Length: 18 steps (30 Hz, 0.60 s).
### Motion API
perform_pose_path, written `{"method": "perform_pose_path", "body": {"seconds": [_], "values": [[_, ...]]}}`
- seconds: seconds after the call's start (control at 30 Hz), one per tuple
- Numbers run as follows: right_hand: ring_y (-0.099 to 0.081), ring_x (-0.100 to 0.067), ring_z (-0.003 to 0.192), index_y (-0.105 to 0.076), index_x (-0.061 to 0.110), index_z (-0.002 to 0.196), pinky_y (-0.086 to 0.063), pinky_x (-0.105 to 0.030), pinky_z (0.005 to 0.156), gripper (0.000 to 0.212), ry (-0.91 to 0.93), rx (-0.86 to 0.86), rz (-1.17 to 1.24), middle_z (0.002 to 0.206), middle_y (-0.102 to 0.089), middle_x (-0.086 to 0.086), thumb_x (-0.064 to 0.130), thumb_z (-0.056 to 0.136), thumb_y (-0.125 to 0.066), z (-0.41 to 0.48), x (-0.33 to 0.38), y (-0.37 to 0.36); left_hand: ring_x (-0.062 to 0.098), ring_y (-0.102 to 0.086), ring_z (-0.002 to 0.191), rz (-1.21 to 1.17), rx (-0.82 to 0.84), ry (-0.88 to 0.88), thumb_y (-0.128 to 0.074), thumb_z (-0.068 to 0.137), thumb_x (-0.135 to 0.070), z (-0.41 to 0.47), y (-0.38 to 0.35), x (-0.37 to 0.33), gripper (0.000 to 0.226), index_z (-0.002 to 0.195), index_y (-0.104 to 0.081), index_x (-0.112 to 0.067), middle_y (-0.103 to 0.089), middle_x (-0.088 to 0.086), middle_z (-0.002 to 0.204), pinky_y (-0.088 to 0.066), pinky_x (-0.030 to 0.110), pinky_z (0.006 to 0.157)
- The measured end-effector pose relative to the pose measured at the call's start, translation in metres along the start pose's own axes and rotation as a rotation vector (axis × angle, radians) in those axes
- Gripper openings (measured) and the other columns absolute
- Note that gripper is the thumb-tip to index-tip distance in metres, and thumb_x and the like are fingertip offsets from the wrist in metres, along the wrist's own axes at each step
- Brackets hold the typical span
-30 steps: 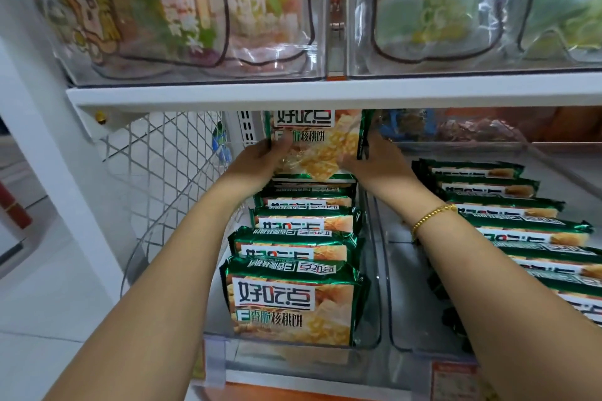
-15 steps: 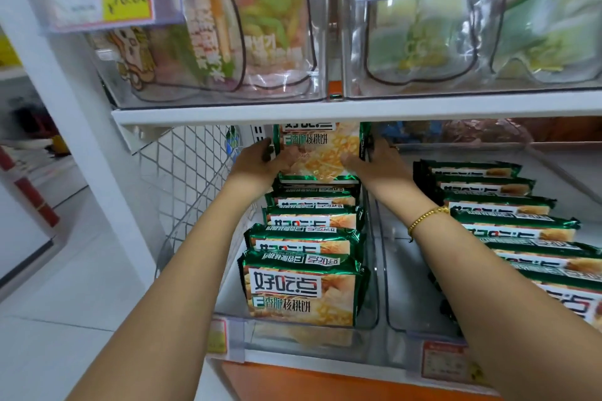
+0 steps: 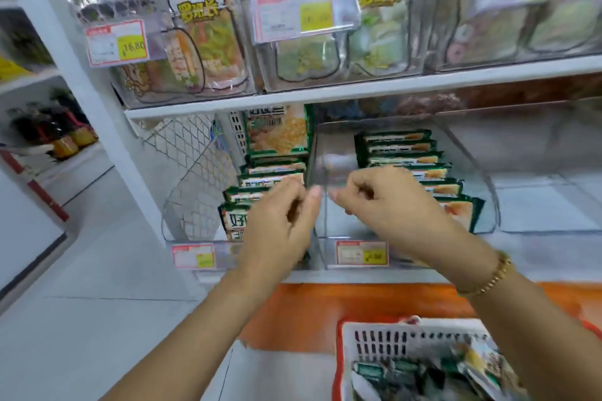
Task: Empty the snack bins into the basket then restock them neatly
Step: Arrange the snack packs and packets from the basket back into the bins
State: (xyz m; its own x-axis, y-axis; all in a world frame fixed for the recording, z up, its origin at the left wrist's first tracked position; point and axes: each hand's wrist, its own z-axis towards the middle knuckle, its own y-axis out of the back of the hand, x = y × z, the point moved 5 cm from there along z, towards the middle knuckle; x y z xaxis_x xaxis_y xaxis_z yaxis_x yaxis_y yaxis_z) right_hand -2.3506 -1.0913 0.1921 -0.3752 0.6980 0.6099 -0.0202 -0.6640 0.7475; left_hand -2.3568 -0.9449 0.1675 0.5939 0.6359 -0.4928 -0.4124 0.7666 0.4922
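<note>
Both hands have come back from the rear pack (image 3: pixel 277 132), which they were steadying a second ago, and our view has dropped back and lifted, so the basket (image 3: pixel 345 332) now shows at lower right.

From the head view, we see the left hand (image 3: pixel 277 228) and the right hand (image 3: pixel 394 205) hovering side by side in front of the bins, close together but not touching. The fingers (image 3: pixel 286 195) of both are loosely curled and hold nothing that we can see; blur hides finer detail.

Behind the left hand, the left bin (image 3: pixel 195 221) holds a row of green packs (image 3: pixel 270 169) leaning one behind another, with the rear pack standing upright at the back. The right bin (image 3: pixel 332 156), just beside it, holds a second row (image 3: pixel 404 146) along its right side.

Both bins sit on the shelf (image 3: pixel 325 276), each with a price tag (image 3: pixel 361 254) at the front. The basket on the floor below has more packs jumbled inside. A gold bracelet (image 3: pixel 495 273) circles the right wrist.
</note>
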Motion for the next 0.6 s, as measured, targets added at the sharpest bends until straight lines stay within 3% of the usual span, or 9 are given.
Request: {"method": "perform_pose_path", "body": {"seconds": [0.1, 0.2, 0.3, 0.4, 0.5, 0.6], "values": [[-0.041, -0.006, 0.055, -0.053, 0.015, 0.067, -0.032, -0.024, 0.053, 0.033, -0.005, 0.141, -0.042, 0.058, -0.047, 0.005, 0.037, 0.092, -0.056, -0.053, -0.030, -0.007, 0.005, -0.039, 0.061, -0.031, 0.205, -0.073, -0.047, 0.092, -0.032, -0.049, -0.023, -0.026, 0.029, 0.069, -0.047, -0.016, -0.041, -0.008, 0.065, -0.031, 0.020, 0.059], [-0.044, -0.002, 0.059, -0.061, 0.014, 0.078, -0.034, -0.017, 0.054, 0.024, -0.041, 0.315, -0.140, 0.065, -0.054, 0.006, 0.033, 0.091, -0.057, -0.095, -0.081, -0.036, 0.008, -0.048, 0.071, -0.064, 0.443, 0.039, -0.048, 0.090, -0.036, -0.101, -0.057, -0.017, 0.021, 0.083, -0.054, -0.017, -0.051, -0.006, 0.078, -0.040, 0.025, 0.065], [-0.052, -0.007, 0.074, -0.066, 0.016, 0.094, -0.034, -0.016, 0.061, 0.016, -0.131, 0.467, -0.195, 0.087, -0.065, 0.004, 0.030, 0.090, -0.060, -0.128, -0.141, -0.078, 0.007, -0.052, 0.093, -0.067, 0.638, 0.244, -0.057, 0.091, -0.028, -0.161, -0.098, 0.003, 0.015, 0.104, -0.056, -0.020, -0.056, -0.004, 0.101, -0.039, 0.020, 0.078], [-0.054, -0.012, 0.085, -0.063, 0.014, 0.109, -0.038, -0.019, 0.070, 0.024, -0.238, 0.622, -0.202, 0.106, -0.063, -0.002, 0.029, 0.092, -0.057, -0.158, -0.190, -0.125, 0.017, -0.049, 0.117, 0.069, 0.852, 0.538, -0.060, 0.091, -0.022, -0.234, -0.143, 0.026, 0.041, 0.128, -0.048, -0.013, -0.049, 0.002, 0.125, -0.035, 0.017, 0.091], [-0.055, -0.013, 0.083, -0.063, 0.010, 0.108, -0.042, -0.022, 0.073, 0.023, -0.316, 0.776, -0.180, 0.109, -0.062, -0.006, 0.024, 0.092, -0.054, -0.189, -0.219, -0.166, 0.025, -0.051, 0.117, 0.187, 1.054, 0.773, -0.060, 0.089, -0.022, -0.304, -0.182, 0.034, 0.048, 0.132, -0.044, -0.007, -0.049, 0.010, 0.130, -0.043, 0.030, 0.096], [-0.058, -0.025, 0.102, -0.062, 0.007, 0.114, -0.043, -0.029, 0.081, 0.027, -0.333, 0.931, -0.194, 0.114, -0.062, -0.011, 0.019, 0.092, -0.052, -0.221, -0.231, -0.198, 0.027, -0.054, 0.115, 0.187, 1.122, 0.942, -0.056, 0.091, -0.011, -0.347, -0.209, 0.032, 0.052, 0.138, -0.036, -0.001, -0.050, 0.014, 0.131, -0.047, 0.032, 0.095]]}}
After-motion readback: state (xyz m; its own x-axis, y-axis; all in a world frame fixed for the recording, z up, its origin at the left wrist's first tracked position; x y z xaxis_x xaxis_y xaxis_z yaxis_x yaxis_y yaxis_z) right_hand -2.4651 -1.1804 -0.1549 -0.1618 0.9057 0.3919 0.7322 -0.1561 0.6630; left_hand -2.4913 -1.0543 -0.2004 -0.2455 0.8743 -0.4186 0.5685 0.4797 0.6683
